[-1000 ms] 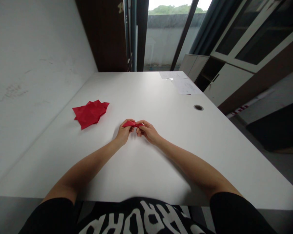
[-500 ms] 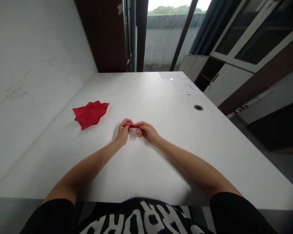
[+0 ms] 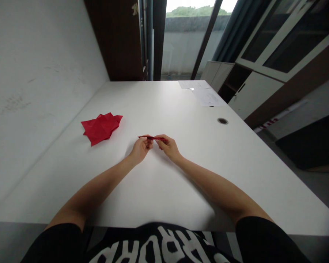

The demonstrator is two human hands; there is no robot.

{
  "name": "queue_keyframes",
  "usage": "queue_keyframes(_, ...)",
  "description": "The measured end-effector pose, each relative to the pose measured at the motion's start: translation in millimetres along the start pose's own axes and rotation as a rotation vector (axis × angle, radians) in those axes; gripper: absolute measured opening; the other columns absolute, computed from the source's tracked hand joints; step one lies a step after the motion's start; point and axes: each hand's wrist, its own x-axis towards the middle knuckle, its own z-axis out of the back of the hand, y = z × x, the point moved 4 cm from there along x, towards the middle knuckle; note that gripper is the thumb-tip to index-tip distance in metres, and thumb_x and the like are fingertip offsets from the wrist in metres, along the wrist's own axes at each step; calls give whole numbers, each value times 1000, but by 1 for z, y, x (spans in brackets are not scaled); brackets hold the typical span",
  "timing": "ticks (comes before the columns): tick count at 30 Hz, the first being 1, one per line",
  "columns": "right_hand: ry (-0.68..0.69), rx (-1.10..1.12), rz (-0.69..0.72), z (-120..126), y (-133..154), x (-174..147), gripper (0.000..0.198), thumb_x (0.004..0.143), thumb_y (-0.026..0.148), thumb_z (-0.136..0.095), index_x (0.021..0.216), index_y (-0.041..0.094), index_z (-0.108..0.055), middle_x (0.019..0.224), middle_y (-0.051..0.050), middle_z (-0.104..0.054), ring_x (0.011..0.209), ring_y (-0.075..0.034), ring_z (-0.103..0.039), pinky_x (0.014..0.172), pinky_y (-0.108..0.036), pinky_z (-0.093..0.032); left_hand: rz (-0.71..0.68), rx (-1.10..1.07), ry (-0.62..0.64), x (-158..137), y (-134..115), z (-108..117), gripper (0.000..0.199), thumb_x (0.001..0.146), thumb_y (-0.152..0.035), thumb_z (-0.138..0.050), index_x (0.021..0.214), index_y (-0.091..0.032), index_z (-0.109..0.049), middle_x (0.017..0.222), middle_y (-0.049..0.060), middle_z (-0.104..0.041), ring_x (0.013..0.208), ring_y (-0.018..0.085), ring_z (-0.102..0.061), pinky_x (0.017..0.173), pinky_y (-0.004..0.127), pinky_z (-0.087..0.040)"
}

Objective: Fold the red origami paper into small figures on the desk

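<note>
A small folded piece of red paper (image 3: 153,138) is held just above the white table, seen nearly edge-on as a thin strip. My left hand (image 3: 141,149) grips its left part, fingers curled below it. At its right end, my right hand (image 3: 169,147) pinches it between thumb and fingers. Farther left lies a larger creased red paper shape (image 3: 102,128) with several pointed corners, apart from both hands.
The white table (image 3: 164,190) meets a wall (image 3: 44,91) along its left side. Printed sheets (image 3: 205,95) lie at the far right corner. A round cable hole (image 3: 222,121) is set in the tabletop on the right.
The folded paper has turned more edge-on and looks flatter and thinner. My left hand has rolled, with its fingers now under the paper; my right hand has shifted slightly right.
</note>
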Motion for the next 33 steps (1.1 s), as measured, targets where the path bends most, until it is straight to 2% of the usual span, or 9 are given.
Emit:
queue_keyframes(3,-56,-21,-5,7,-1,3,32,87,47,-67,102,20,-73,61,4,-56,55,-11,-48,53,-25,-38,-25,99,75,1,3,-1,18,78,-26,-68,90,-14,-62,78,3,-65,65,10,-57,63,24,-45)
queue_keyframes(8,-80,3,-80,11,-4,6,35,88,51,-66,95,17,-73,53,6,-47,50,-10,-40,49,-26,-28,-126,317,25,4,1,5,26,85,-37,-73,94,-17,-58,71,-2,-63,56,8,-54,57,23,-41)
queue_keyframes(13,-52,13,-99,8,-5,6,37,86,52,-66,90,16,-70,52,7,-47,49,-9,-39,49,-26,-28,-226,505,-25,4,-7,8,34,85,-47,-72,87,-14,-62,69,0,-64,53,10,-57,56,25,-45)
queue_keyframes(20,-29,6,-99,5,-8,6,47,86,58,-66,62,19,-56,49,3,-50,47,-9,-41,49,-27,-28,-244,547,-61,5,-5,11,39,83,-52,-73,91,-14,-65,77,6,-72,59,14,-65,63,29,-50)
queue_keyframes(27,-2,9,-110,4,-14,6,48,85,59,-66,63,18,-57,53,1,-56,48,-10,-46,50,-26,-34,-251,587,-19,5,-3,8,42,84,-55,-70,93,-14,-64,84,9,-76,66,17,-70,67,31,-52)
queue_keyframes(33,0,-41,-120,4,-12,5,48,84,61,-66,66,17,-60,54,1,-57,50,-11,-48,50,-26,-36,-251,591,-13,2,-3,6,35,88,-48,-66,96,-14,-63,81,7,-74,61,14,-67,63,28,-50)
